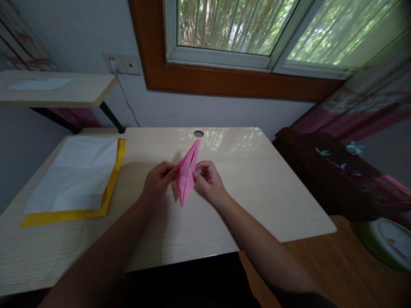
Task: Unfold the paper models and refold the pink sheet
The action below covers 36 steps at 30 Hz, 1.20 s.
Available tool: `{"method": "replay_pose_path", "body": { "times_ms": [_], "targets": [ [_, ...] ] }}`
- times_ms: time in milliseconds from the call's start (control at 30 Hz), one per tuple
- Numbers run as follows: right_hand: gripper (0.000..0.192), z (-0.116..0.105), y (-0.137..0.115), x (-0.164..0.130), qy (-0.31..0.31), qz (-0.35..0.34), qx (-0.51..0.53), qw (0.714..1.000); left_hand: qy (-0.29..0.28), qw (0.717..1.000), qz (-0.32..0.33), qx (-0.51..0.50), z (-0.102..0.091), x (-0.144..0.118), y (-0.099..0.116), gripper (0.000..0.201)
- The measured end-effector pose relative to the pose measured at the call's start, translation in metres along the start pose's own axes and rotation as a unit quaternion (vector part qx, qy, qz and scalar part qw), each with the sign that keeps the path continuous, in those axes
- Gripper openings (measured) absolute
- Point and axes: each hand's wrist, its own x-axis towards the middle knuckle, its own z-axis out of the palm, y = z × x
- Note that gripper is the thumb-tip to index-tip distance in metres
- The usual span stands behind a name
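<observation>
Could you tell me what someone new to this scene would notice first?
The eye goes first to the folded pink paper, pinched at mid-desk between the left hand and right hand. Next comes the white sheet lying on a yellow sheet at the desk's left side.

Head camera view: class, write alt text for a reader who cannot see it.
Two hands, left and right, pinch a folded pink paper above a pale wooden desk. White paper lies on yellow paper at the desk's left, below a window.
</observation>
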Motion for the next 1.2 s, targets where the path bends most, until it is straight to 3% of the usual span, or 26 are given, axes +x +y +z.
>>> {"method": "replay_pose_path", "body": {
  "times_ms": [200,333,433,733,967,1200],
  "targets": [
    [0.024,-0.001,-0.005,0.003,0.027,-0.092,-0.134,0.986,0.002,0.996,-0.06,-0.059,0.002,0.001,0.0,0.023],
    [0.034,-0.005,-0.015,0.006,0.017,-0.111,-0.214,0.97,0.014,0.996,-0.078,-0.05,0.001,0.001,-0.003,0.022],
    [0.037,-0.006,-0.018,0.006,0.03,-0.108,-0.244,0.963,0.005,0.997,-0.071,-0.043,0.001,0.001,-0.005,0.023],
    [0.022,-0.006,-0.024,0.005,0.056,-0.104,-0.279,0.953,-0.025,0.998,-0.035,-0.035,0.002,-0.001,-0.006,0.021],
    [0.049,-0.005,-0.027,0.003,0.063,-0.174,-0.344,0.921,-0.016,0.998,-0.05,-0.046,0.003,-0.001,-0.009,0.023],
    [0.045,-0.004,-0.03,0.003,0.047,-0.209,-0.361,0.908,-0.019,0.997,-0.007,-0.071,0.006,-0.002,-0.006,0.021]
  ]
}}
